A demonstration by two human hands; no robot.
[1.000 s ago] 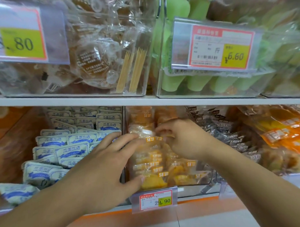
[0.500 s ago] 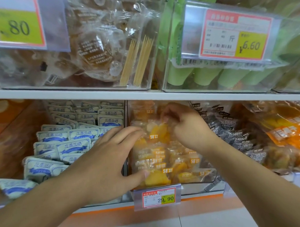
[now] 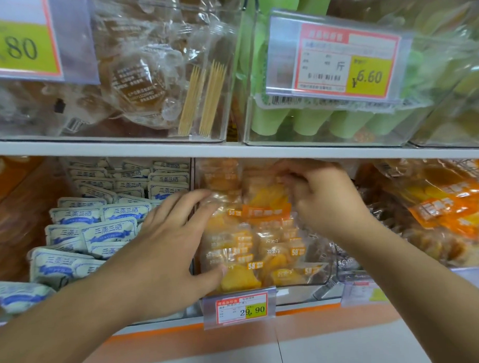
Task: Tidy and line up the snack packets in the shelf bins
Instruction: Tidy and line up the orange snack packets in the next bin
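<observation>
Item: orange snack packets (image 3: 251,246), clear-wrapped, stacked in the middle clear bin (image 3: 322,279) on the lower shelf, directly between both hands.

Left hand (image 3: 167,246): fingers spread wide and fairly straight, laid against the left side of the stack, thumb low near the front packet.

Right hand (image 3: 323,197): fingers curled, pinching the top edge of one upright packet (image 3: 266,204) at the rear of the stack; the nearer hand to it.

Packet's long axis: roughly vertical, label facing forward.

Left of the left hand: blue-and-white packets (image 3: 99,229).

Judgement: seating the rear packet flush probably comes next.
</observation>
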